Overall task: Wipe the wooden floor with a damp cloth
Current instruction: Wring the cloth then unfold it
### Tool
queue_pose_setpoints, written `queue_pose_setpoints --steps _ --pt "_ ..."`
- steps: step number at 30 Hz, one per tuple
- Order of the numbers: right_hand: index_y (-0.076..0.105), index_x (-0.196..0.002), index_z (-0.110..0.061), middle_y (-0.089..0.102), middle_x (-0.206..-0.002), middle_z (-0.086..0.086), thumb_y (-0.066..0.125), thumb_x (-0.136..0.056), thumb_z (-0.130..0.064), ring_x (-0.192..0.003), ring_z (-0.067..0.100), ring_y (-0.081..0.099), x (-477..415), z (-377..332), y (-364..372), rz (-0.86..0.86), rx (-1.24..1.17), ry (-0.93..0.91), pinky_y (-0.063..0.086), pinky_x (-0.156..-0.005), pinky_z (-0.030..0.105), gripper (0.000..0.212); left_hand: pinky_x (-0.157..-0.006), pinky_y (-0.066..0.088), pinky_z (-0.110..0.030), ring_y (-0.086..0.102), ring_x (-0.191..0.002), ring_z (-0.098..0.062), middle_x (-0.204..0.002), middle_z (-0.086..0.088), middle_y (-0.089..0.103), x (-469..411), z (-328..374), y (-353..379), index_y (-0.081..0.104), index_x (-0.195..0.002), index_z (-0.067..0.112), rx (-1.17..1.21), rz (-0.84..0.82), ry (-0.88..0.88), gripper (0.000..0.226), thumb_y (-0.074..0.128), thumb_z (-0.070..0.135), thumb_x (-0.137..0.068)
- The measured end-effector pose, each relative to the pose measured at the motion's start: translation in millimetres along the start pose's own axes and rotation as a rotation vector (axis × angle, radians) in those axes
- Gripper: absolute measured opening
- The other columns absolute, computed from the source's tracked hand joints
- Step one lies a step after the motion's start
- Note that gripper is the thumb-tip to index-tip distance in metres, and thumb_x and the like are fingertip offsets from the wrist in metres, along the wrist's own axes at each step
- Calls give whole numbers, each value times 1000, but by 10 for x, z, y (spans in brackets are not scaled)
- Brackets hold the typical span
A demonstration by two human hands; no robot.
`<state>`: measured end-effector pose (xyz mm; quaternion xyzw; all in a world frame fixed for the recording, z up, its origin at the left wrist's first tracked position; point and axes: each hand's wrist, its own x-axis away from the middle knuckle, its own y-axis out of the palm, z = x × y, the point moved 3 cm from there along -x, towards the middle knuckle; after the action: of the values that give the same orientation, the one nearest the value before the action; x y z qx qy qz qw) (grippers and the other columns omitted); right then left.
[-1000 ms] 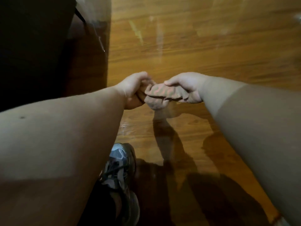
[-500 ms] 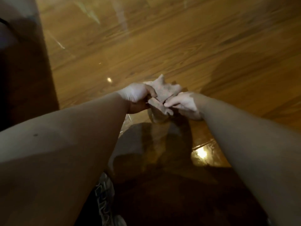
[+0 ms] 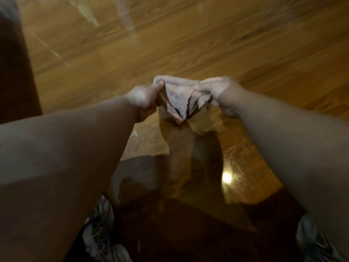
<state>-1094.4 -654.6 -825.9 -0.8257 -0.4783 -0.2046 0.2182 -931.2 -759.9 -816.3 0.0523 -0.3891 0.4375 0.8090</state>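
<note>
The glossy wooden floor spreads below the cloth. Two grey shoes (blurred) stand nearer than the cloth. The left hand and right hand clench their fingers on the cloth's opposite edges, holding it, sagging, above the floor.

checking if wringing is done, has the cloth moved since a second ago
Yes. The cloth now sits farther right of the dark furniture, and has opened from a tight twist to a loose spread.
</note>
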Motion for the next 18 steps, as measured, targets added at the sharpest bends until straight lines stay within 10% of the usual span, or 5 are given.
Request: queue_pose_setpoints --steps 8,13,18 --pt "55 -91 -22 61 -96 12 45 -101 -33 -87 23 60 761 324 11 -55 -36 74 45 -75 32 18 -87 50 -37 60 -83 -28 -90 -17 62 872 -486 61 59 -112 -2 118 -184 74 22 49 12 -99" --pt "57 -80 -16 51 -68 0 55 -94 -17 -53 7 43 1462 677 0 -263 -352 210 28 -46 16 14 -101 43 -39 58 -105 -25 -119 -18 61 1509 -794 304 56 -124 0 327 -308 35 30 44 12 -100" --pt "59 -95 -16 54 -78 -1 53 -94 -9 -63 7 41 2111 1234 -234 -395 -216 274 33 -56 17 9 -83 56 -40 67 -97 -26 -107 -17 68 1985 -1118 609 55 -126 1 327 -242 -46 35 54 19 -96"
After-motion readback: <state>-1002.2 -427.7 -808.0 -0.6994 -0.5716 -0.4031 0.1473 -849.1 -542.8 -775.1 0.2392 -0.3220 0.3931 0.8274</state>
